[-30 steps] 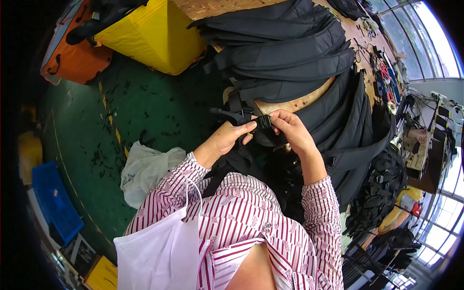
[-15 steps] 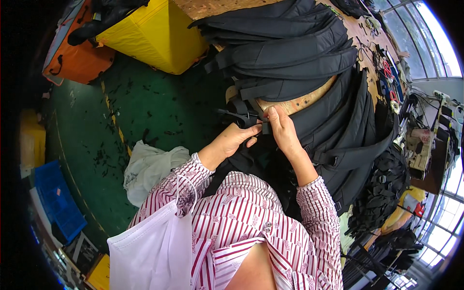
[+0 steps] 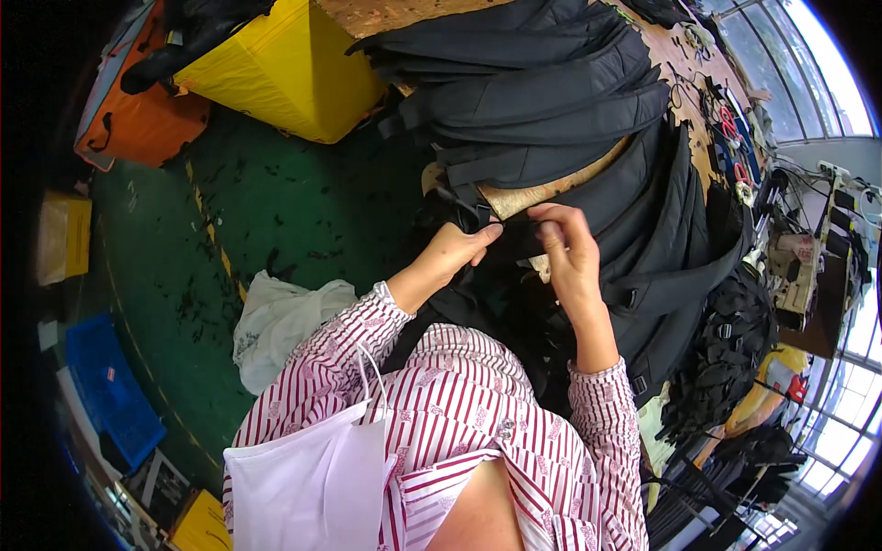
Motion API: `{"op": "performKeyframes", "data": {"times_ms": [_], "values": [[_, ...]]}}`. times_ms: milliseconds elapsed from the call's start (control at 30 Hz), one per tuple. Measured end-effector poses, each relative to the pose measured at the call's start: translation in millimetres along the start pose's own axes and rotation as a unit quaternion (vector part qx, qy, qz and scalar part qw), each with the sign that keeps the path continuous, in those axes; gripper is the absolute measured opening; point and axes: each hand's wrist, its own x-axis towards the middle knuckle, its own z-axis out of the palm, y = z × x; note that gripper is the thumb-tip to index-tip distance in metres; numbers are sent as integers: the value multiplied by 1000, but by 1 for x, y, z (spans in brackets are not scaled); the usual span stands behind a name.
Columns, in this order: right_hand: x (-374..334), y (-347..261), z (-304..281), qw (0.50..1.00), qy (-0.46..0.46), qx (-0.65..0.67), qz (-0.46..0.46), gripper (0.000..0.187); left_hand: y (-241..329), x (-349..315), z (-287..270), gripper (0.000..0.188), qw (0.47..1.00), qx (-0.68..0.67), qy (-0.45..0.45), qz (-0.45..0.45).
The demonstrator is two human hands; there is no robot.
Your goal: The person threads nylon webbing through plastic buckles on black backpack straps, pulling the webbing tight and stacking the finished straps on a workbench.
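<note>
My left hand (image 3: pixel 450 252) is closed in a pinch on dark webbing at the front edge of a wooden table (image 3: pixel 528 196). To its right, my right hand (image 3: pixel 575 260) pinches the black webbing strap (image 3: pixel 517 221), which runs between the two hands. A black plastic piece, perhaps a buckle, shows in part just beyond my left fingertips; its form is hard to make out. Black padded shoulder straps (image 3: pixel 537 101) lie in a thick pile on the table beyond my hands. More padded straps (image 3: pixel 634 207) drape over the edge beside my right hand.
A yellow bin (image 3: pixel 289 73) and an orange bin (image 3: pixel 147 115) stand at the far left. On the green floor lie black scraps and a white cloth (image 3: pixel 285 321). A blue crate (image 3: pixel 110 381) is at left. Red-handled scissors (image 3: pixel 729 124) and black webbing bundles (image 3: pixel 721 358) are at right.
My right hand has moved right and turned, drawing away from my left, with the strap stretched between them. My left hand has stayed almost in place.
</note>
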Motion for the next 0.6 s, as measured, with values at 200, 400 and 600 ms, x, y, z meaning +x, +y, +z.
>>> {"op": "performKeyframes", "data": {"times_ms": [200,400,600], "values": [[-4,4,-8,992,-37,-77,94,9,-10,1,-1,16,992,115,47,-28],[-5,7,-3,963,-36,-263,-43,12,19,-17,18,17,995,84,46,10],[-4,6,4,972,-67,-224,14,12,15,-23,20,18,993,93,54,52]]}}
